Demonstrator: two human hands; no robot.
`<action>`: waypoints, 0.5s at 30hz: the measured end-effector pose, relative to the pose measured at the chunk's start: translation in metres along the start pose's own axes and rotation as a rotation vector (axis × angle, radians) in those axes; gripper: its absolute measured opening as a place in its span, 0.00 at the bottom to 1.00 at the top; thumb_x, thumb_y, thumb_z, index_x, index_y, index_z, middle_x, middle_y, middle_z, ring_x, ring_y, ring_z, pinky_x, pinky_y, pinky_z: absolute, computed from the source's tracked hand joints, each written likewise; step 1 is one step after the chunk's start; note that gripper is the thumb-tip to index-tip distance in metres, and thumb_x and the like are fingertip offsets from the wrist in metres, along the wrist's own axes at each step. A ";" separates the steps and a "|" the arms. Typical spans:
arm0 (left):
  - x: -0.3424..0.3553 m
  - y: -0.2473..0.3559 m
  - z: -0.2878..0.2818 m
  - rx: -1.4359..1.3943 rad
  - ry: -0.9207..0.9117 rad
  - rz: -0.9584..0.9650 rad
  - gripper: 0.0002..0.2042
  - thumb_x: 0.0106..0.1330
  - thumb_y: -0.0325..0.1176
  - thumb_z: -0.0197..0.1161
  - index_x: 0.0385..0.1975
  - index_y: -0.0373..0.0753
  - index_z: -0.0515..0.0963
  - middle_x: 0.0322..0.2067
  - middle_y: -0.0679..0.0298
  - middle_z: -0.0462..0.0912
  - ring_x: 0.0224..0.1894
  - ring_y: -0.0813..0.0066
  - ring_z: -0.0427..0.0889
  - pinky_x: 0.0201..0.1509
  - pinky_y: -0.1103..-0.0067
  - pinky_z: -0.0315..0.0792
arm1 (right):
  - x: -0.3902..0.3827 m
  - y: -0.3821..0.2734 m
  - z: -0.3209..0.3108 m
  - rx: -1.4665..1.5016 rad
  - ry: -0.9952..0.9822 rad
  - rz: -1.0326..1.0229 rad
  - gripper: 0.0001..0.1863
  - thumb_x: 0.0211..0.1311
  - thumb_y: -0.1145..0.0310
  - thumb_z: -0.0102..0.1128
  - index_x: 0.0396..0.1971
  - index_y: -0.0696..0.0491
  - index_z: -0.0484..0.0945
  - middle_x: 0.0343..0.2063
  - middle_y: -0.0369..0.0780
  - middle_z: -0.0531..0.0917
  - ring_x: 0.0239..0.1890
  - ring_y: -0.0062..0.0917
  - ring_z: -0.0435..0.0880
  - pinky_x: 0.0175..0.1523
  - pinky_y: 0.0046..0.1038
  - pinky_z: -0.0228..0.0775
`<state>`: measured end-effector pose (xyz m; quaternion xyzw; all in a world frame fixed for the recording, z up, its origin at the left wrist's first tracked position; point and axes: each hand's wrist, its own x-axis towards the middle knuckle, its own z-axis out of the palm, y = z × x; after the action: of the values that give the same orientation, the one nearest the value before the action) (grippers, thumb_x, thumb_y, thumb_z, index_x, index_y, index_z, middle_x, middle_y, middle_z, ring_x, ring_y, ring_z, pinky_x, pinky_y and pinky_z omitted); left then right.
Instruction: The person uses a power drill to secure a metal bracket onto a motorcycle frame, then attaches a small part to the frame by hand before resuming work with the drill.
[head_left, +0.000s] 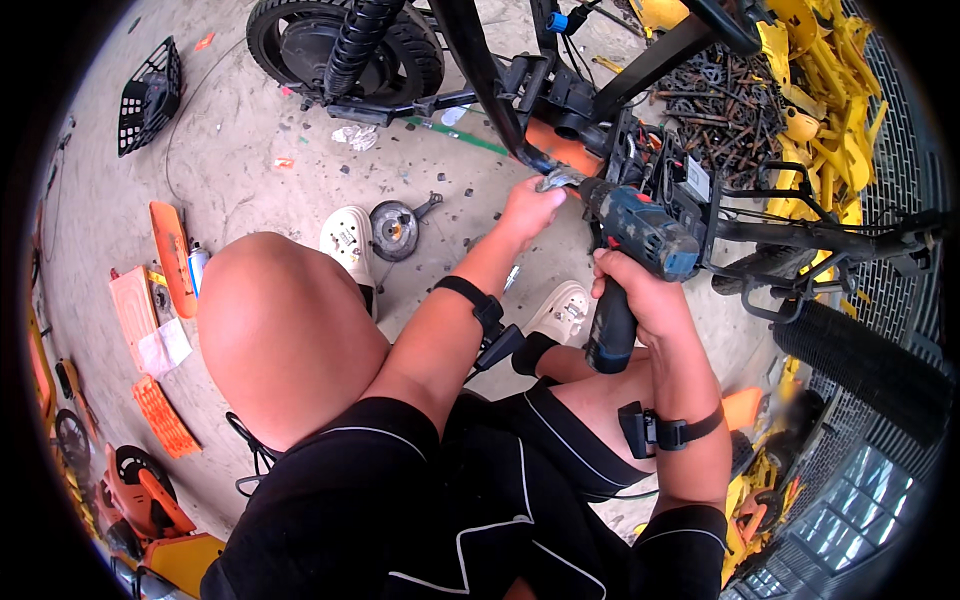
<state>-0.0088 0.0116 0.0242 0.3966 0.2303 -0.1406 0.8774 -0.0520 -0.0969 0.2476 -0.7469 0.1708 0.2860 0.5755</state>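
My right hand (642, 295) is wrapped round the grip of a blue and black cordless drill (645, 232). Its dark battery base points down toward my lap, and its nose reaches up and left to a black scooter frame (482, 75). At that nose, my left hand (532, 212) is closed on a small greyish piece (560, 180) beside the frame tube; what kind of piece it is I cannot make out. An orange panel (562, 148) lies beneath the frame there. The drill's tip is mostly hidden by the fingers and the grey piece.
A wheel (330, 50) is at the top. By my shoe (347, 240) lies a round metal hub part (395, 230). A black basket (150, 97) and orange panels (172, 258) are on the left. Rusty metal parts (725, 105) and yellow panels (850, 100) are heaped at right.
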 end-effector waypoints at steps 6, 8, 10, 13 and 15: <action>-0.001 0.000 0.002 0.007 0.000 -0.004 0.09 0.62 0.27 0.60 0.41 0.35 0.79 0.22 0.71 0.73 0.19 0.83 0.67 0.22 0.81 0.60 | 0.003 0.002 -0.005 -0.009 0.012 0.017 0.05 0.60 0.73 0.65 0.35 0.58 0.80 0.25 0.38 0.82 0.23 0.23 0.82 0.31 0.25 0.74; -0.001 -0.001 0.002 0.011 0.009 0.004 0.08 0.62 0.27 0.60 0.41 0.35 0.79 0.22 0.71 0.73 0.19 0.83 0.67 0.22 0.81 0.60 | 0.002 0.000 -0.002 -0.010 0.014 0.002 0.05 0.60 0.74 0.65 0.34 0.58 0.81 0.25 0.38 0.82 0.23 0.23 0.82 0.30 0.25 0.74; -0.001 0.000 0.002 0.011 0.019 0.008 0.08 0.62 0.27 0.60 0.41 0.35 0.79 0.22 0.71 0.73 0.19 0.83 0.67 0.22 0.81 0.60 | 0.001 -0.001 -0.001 -0.019 0.011 -0.011 0.05 0.60 0.74 0.65 0.33 0.58 0.81 0.24 0.38 0.82 0.23 0.23 0.82 0.30 0.25 0.74; 0.000 -0.002 0.002 0.001 0.018 -0.003 0.08 0.62 0.27 0.60 0.40 0.35 0.79 0.22 0.71 0.73 0.19 0.83 0.68 0.22 0.81 0.60 | 0.001 -0.001 0.000 -0.040 0.014 -0.015 0.04 0.60 0.74 0.64 0.32 0.58 0.81 0.24 0.38 0.82 0.22 0.23 0.81 0.30 0.25 0.74; -0.001 -0.001 0.003 -0.003 0.012 -0.004 0.08 0.62 0.27 0.60 0.40 0.35 0.79 0.22 0.71 0.73 0.19 0.83 0.68 0.21 0.81 0.60 | 0.000 -0.002 0.001 -0.040 0.012 -0.018 0.04 0.60 0.74 0.64 0.32 0.58 0.81 0.24 0.38 0.82 0.22 0.23 0.81 0.30 0.25 0.74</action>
<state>-0.0094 0.0087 0.0254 0.3957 0.2363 -0.1395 0.8764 -0.0511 -0.0949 0.2494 -0.7616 0.1617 0.2794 0.5620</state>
